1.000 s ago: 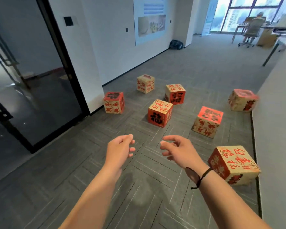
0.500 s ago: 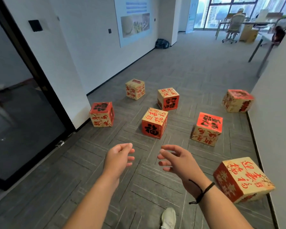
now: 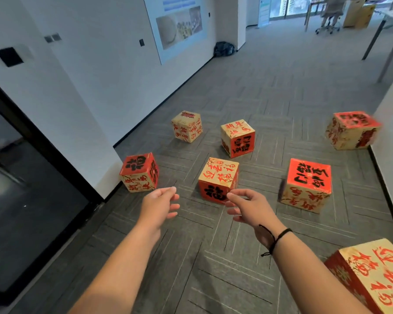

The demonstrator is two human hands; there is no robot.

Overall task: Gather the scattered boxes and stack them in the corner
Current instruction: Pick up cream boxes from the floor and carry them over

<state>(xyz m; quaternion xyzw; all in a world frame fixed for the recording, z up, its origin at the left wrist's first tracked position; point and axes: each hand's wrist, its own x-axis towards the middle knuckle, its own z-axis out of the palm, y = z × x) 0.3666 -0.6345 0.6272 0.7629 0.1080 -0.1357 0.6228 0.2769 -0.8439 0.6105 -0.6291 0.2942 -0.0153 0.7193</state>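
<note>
From the head view I count seven boxes on the floor. My left grip (image 3: 160, 206) and right grip (image 3: 247, 208) hang wide and hold nothing; the nearest box (image 3: 218, 179) sits just beyond and between them, the other six scattered around.

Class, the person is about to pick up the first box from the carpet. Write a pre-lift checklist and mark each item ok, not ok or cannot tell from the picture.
1. Both hands free: left hand and right hand hold nothing. Ok.
2. Target within the hands' line: the middle box lies just beyond both hands. Ok.
3. Target stands apart from neighbours: bare carpet shows all round it. Ok.
4. Hands touching the box: not yet. Not ok.
5. Box weight or contents: cannot tell.
6. Stacking corner clear: which corner is meant does not show. Cannot tell.
</note>
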